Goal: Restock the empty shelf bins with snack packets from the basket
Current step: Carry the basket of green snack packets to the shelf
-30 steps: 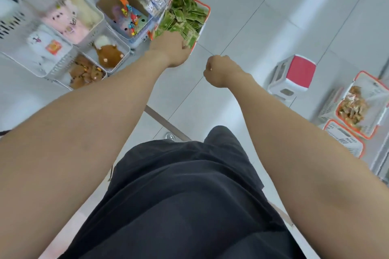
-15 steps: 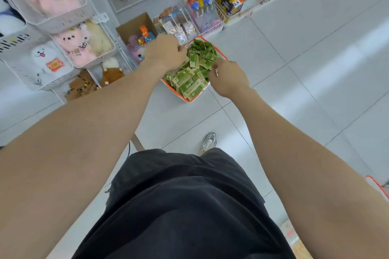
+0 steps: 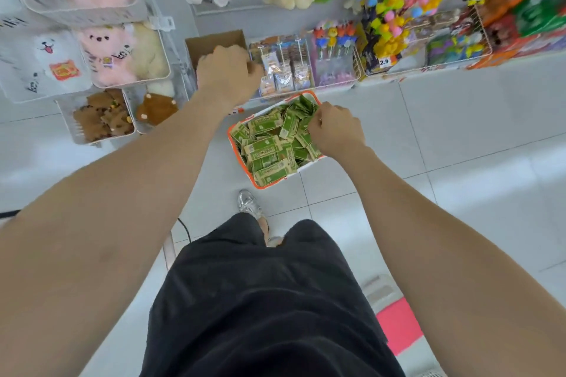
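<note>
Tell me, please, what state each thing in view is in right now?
basket: on the floor, full of green packets.
green packets: heaped loose in the basket.
cardboard box: on the shelf, open; contents hidden by the hand.
left hand: curled over the box; grip unclear.
right hand: fingers closed among packets in the basket.

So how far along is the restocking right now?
Early. Done: nothing visible. In hand: the right hand reaches among green snack packets in the basket; the left hand is over the cardboard box. Left: the basket looks nearly full.
</note>
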